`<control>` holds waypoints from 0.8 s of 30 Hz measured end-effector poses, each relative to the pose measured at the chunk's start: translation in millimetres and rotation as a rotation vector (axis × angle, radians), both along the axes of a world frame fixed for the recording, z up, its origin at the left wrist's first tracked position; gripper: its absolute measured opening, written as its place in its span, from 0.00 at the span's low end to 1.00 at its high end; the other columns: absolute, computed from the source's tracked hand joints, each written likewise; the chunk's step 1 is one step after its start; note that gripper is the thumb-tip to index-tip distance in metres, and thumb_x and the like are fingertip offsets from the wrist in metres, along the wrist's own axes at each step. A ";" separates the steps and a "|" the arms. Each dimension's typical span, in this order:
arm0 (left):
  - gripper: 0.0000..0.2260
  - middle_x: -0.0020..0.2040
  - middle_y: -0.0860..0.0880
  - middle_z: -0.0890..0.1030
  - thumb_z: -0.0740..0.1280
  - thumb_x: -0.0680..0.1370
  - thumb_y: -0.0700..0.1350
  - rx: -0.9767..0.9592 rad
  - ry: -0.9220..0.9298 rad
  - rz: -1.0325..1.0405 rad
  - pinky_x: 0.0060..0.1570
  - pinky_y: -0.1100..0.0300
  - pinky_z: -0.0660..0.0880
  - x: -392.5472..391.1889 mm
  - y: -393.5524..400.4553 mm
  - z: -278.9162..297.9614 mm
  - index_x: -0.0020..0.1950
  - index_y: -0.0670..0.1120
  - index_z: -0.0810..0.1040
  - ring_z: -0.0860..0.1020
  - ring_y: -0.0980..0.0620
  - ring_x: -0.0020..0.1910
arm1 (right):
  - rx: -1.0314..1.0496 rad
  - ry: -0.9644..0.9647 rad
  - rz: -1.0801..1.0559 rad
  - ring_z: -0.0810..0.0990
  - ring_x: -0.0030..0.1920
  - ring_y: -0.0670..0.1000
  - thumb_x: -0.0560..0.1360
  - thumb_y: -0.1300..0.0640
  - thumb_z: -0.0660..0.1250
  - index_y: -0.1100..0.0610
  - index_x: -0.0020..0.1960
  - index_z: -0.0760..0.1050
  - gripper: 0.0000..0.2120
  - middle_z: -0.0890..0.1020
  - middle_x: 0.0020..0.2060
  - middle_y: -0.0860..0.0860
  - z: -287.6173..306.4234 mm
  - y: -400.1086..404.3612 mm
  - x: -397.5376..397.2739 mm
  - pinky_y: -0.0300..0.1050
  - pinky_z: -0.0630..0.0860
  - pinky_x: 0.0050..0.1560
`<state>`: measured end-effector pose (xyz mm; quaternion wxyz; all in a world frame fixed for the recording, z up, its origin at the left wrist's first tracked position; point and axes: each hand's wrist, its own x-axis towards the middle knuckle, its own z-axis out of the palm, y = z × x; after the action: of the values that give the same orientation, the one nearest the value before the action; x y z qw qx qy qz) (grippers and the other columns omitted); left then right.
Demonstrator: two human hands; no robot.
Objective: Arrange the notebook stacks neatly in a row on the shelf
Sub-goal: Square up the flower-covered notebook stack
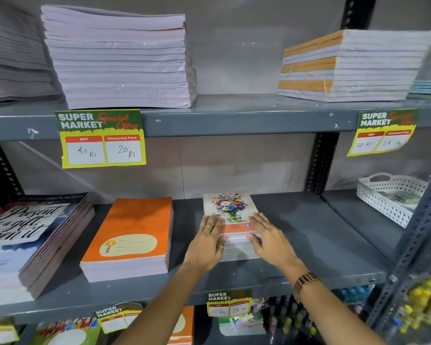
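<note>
Flowered covers are topping the small stack (230, 215) that both hands are pressing on the grey shelf (316, 235). The left hand (207, 241) is lying flat against the stack's left edge, fingers spread and stretched over the cover, thumb running down the page edges; it is not closed around anything. The right hand (268, 236) is mirroring it on the right edge, fingers extended across the cover's orange band, thumb touching the front of the stack, palm open. A watch (304, 285) is sitting on the right wrist.

Just left of the left hand, apart from the flowered stack, an orange stack (132, 235) is lying squarely on the same shelf. Further left, a taller stack with script lettering (23, 235) is sitting slightly turned. Right of the right hand the shelf is running to an upright post, and beyond it a white basket (391, 195) is resting on the neighbouring shelf.

Above the hands, on the upper shelf, a tall pale stack (117, 61) is standing up-left and a pale stack with orange spines (353, 66) up-right, with price tags (102, 138) hanging from the shelf edge. Below the wrists another tag (229, 303) is hanging from the lip.
</note>
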<state>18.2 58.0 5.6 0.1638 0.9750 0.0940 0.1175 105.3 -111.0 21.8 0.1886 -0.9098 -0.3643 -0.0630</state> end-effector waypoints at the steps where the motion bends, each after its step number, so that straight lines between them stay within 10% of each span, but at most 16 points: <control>1: 0.25 0.79 0.50 0.47 0.52 0.81 0.51 -0.014 -0.004 0.006 0.72 0.52 0.59 -1.2 -1.0 0.5 0.76 0.50 0.48 0.42 0.48 0.77 | 0.032 0.024 -0.028 0.58 0.76 0.51 0.80 0.51 0.58 0.57 0.76 0.56 0.28 0.58 0.77 0.51 -1.3 -0.1 -1.3 0.47 0.63 0.72; 5: 0.30 0.79 0.49 0.46 0.55 0.80 0.55 -0.118 -0.053 0.073 0.69 0.52 0.65 -7.0 -2.6 -1.1 0.76 0.48 0.45 0.50 0.47 0.77 | 0.163 0.154 -0.220 0.76 0.64 0.58 0.76 0.44 0.63 0.59 0.77 0.53 0.37 0.70 0.70 0.57 -8.3 -3.4 -1.2 0.51 0.76 0.59; 9: 0.32 0.77 0.46 0.56 0.59 0.78 0.56 -0.250 -0.099 0.136 0.66 0.50 0.70 -10.6 -3.5 -3.4 0.75 0.47 0.49 0.64 0.46 0.73 | 0.243 0.170 -0.285 0.81 0.54 0.58 0.73 0.42 0.66 0.56 0.65 0.71 0.26 0.83 0.52 0.55 -12.4 -4.2 -1.7 0.48 0.78 0.51; 24: 0.24 0.62 0.46 0.79 0.65 0.76 0.52 -0.542 -0.158 0.152 0.57 0.53 0.76 -12.8 -5.4 -4.0 0.69 0.46 0.65 0.78 0.46 0.59 | 0.276 0.172 -0.226 0.79 0.50 0.55 0.73 0.43 0.67 0.52 0.58 0.78 0.18 0.74 0.35 0.45 -12.1 -9.0 -5.7 0.43 0.73 0.42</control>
<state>5.4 52.5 1.6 0.4159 0.8735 0.1818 0.1759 99.6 -120.0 9.7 0.3336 -0.9126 -0.2302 -0.0549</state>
